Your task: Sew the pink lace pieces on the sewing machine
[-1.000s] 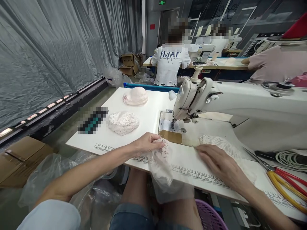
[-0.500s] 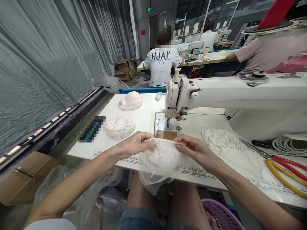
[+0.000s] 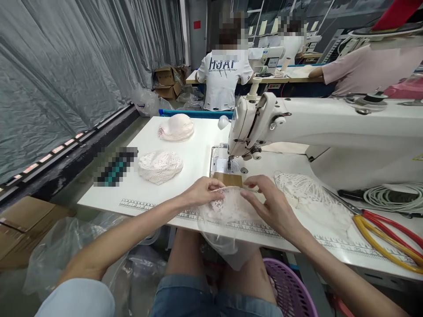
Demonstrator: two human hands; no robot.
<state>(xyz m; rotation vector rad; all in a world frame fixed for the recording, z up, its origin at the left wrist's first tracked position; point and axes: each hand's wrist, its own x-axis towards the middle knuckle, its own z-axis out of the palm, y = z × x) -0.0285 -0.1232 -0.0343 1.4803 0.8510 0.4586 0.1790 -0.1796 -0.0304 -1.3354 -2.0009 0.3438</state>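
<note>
White and ruled along its near edge, the counter (image 3: pixel 194 158) fills the middle of the frame, with grey plastic sheeting hanging at the upper left. At lower centre a lace piece (image 3: pixel 231 204) lies on the counter's front edge, its loose end drooping over the side. The left hand (image 3: pixel 201 193) pinches its left rim, and the right hand (image 3: pixel 274 207) grips its right rim with thumb and fingers, both closed on the fabric. Just above it stands the sewing machine (image 3: pixel 297 127), needle over the metal plate. Right of the hands lies another lace piece (image 3: pixel 307 196), then scissors (image 3: pixel 386 231) at the right edge. Two more lace bundles sit at upper left of the counter, the nearer one (image 3: pixel 160 166) and the farther one (image 3: pixel 172 127). Other people work at the top of the frame.
</note>
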